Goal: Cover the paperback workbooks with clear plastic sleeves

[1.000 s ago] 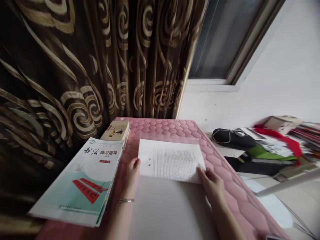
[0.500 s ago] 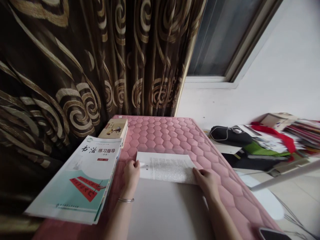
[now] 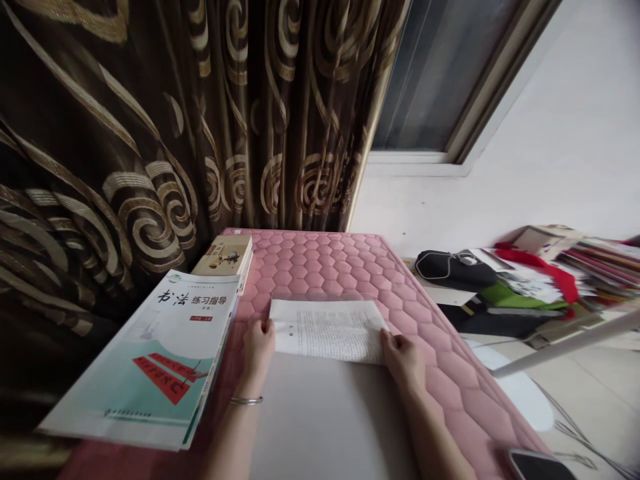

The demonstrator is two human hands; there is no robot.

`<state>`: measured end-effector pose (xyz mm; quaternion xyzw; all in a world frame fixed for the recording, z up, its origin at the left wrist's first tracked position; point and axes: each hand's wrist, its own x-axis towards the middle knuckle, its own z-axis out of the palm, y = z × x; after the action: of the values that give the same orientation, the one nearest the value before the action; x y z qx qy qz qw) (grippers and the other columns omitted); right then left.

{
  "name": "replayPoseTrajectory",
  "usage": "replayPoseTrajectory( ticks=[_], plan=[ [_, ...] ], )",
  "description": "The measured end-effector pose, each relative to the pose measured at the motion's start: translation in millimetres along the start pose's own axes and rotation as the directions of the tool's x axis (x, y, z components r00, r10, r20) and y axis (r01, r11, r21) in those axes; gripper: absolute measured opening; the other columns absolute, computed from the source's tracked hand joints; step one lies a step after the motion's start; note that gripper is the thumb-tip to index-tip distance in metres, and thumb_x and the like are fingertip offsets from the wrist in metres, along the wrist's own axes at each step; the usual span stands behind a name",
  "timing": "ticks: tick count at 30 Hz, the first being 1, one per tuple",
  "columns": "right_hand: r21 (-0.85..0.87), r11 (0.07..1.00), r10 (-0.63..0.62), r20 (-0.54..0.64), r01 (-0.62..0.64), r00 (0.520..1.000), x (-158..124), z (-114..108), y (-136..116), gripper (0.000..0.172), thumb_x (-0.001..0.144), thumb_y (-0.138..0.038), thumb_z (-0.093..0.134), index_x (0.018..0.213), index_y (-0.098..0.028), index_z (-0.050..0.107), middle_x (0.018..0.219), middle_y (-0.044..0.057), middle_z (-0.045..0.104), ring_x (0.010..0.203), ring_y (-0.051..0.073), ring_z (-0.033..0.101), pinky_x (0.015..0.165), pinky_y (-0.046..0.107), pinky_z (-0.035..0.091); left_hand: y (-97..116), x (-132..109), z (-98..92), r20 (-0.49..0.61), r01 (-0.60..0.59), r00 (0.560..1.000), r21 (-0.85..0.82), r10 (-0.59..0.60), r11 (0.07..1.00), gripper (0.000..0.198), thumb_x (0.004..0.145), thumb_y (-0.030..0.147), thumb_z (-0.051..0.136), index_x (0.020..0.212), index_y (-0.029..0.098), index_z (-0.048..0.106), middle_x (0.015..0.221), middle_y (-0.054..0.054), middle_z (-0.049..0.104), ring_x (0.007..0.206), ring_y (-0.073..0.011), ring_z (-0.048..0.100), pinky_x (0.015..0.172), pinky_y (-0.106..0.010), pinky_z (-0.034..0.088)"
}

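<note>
A sheet of printed text [image 3: 327,330] lies on the pink quilted mat [image 3: 320,267], its near part running into a large plain pale sheet [image 3: 320,413]. They may be one folded sheet, but I cannot tell. My left hand [image 3: 259,350] pinches the sheet's left edge, and my right hand [image 3: 403,360] grips its lower right corner. A thin metal bangle [image 3: 245,401] circles my left wrist. Left of that hand lies a large calligraphy workbook [image 3: 150,360], with a smaller book [image 3: 225,257] beyond it.
A dark curtain with gold swirls [image 3: 150,133] hangs along the mat's far and left sides. A phone [image 3: 537,465] lies at the near right corner. Beyond the right edge are a black bag [image 3: 455,270] and a stack of books [image 3: 600,263].
The printed sheet's far edge has come toward me, leaving less print showing. Its curled right corner has flattened. Both hands have drawn slightly nearer, and the view has drifted a little.
</note>
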<state>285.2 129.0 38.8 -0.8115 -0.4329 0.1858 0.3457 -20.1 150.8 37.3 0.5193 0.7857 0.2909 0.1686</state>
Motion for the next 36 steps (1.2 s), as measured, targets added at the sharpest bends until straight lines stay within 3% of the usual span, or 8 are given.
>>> replayPoseTrajectory(
  ticks=[5, 13, 21, 25, 30, 36],
  plan=[
    [0.025, 0.999, -0.046, 0.015, 0.045, 0.999, -2.0, -3.5, 2.3, 0.042, 0.075, -0.057, 0.040, 0.055, -0.022, 0.053, 0.054, 0.008, 0.060, 0.061, 0.025, 0.059, 0.053, 0.029, 0.039, -0.3, 0.0, -0.7, 0.020, 0.005, 1.000, 0.055, -0.006, 0.998, 0.026, 0.090, 0.028, 0.047, 0.077, 0.016, 0.066, 0.080, -0.013, 0.073, 0.068, -0.0205, 0.063, 0.056, -0.028, 0.030],
    [-0.050, 0.998, -0.033, 0.051, 0.035, 0.998, 4.1, -2.4, -2.4, 0.039, 0.075, -0.055, 0.041, 0.055, -0.024, 0.051, 0.055, 0.010, 0.062, 0.061, 0.025, 0.060, 0.055, 0.030, 0.039, 9.8, -7.3, -2.7, 0.009, 0.024, 1.000, 0.215, -0.026, 0.976, 0.029, 0.095, 0.031, 0.044, 0.095, 0.013, 0.066, 0.093, -0.018, 0.073, 0.079, -0.0255, 0.068, 0.059, -0.030, 0.033],
    [0.005, 0.998, -0.059, 0.050, 0.058, 0.997, -3.7, -9.2, -6.1, 0.042, 0.074, -0.058, 0.041, 0.049, -0.025, 0.047, 0.049, 0.008, 0.056, 0.058, 0.024, 0.057, 0.053, 0.030, 0.038, 4.6, -5.0, -6.8, 0.019, 0.004, 1.000, 0.109, -0.006, 0.994, 0.028, 0.091, 0.032, 0.047, 0.080, 0.016, 0.067, 0.075, -0.011, 0.071, 0.066, -0.0206, 0.064, 0.056, -0.029, 0.031],
    [0.031, 0.998, -0.047, 0.034, 0.046, 0.998, -9.2, -15.3, -4.1, 0.043, 0.071, -0.060, 0.042, 0.047, -0.024, 0.047, 0.044, 0.006, 0.051, 0.054, 0.022, 0.054, 0.050, 0.029, 0.035, 6.6, -7.6, -6.9, 0.039, 0.035, 0.998, 0.149, -0.041, 0.988, 0.030, 0.093, 0.036, 0.047, 0.084, 0.015, 0.067, 0.082, -0.013, 0.073, 0.072, -0.0224, 0.066, 0.058, -0.029, 0.031],
    [-0.036, 0.999, -0.018, 0.047, 0.020, 0.999, -8.3, -14.0, -9.2, 0.041, 0.072, -0.057, 0.042, 0.050, -0.024, 0.051, 0.051, 0.010, 0.059, 0.060, 0.025, 0.059, 0.054, 0.030, 0.040, 14.8, -10.8, -9.1, 0.031, 0.036, 0.999, 0.214, -0.043, 0.976, 0.035, 0.097, 0.039, 0.044, 0.092, 0.014, 0.068, 0.097, -0.015, 0.074, 0.085, -0.0250, 0.069, 0.064, -0.030, 0.035],
    [-0.052, 0.999, -0.014, 0.078, 0.018, 0.997, -4.6, -8.8, -4.9, 0.042, 0.073, -0.059, 0.039, 0.053, -0.024, 0.049, 0.056, 0.011, 0.060, 0.064, 0.026, 0.060, 0.057, 0.031, 0.041, 21.7, -15.1, -21.6, 0.085, 0.106, 0.989, 0.166, -0.122, 0.980, 0.035, 0.095, 0.033, 0.043, 0.090, 0.014, 0.072, 0.092, -0.014, 0.075, 0.085, -0.0243, 0.069, 0.065, -0.030, 0.036]
  ],
)
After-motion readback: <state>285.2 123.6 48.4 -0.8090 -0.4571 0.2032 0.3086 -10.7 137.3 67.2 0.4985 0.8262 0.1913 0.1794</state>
